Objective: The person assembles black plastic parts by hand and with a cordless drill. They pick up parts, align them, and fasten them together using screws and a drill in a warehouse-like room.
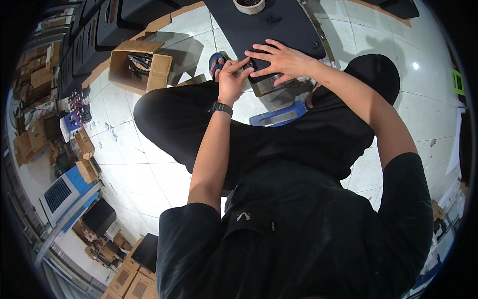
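A flat-topped dark case [271, 35] lies in front of me, its near left corner by my hands. There my left hand [231, 82] pinches a small black piece [252, 65] between thumb and forefinger; its exact kind is hard to make out. A dark watch [222, 108] circles that wrist. My right hand [290, 61] rests over the case's near edge, fingers stretched and spread, some of their tips close to the left hand's fingers. On top of the case sits a small dark object [273, 20], and farther off a round pale bowl [249, 6] with dark bits inside.
A cardboard box [160, 74] holding black handle-like parts stands on the tiled floor to the left. Large black cases [94, 45] line the upper left. Between my legs lies a blue tray-like object [279, 115]. Cardboard boxes [127, 279] are stacked at lower left.
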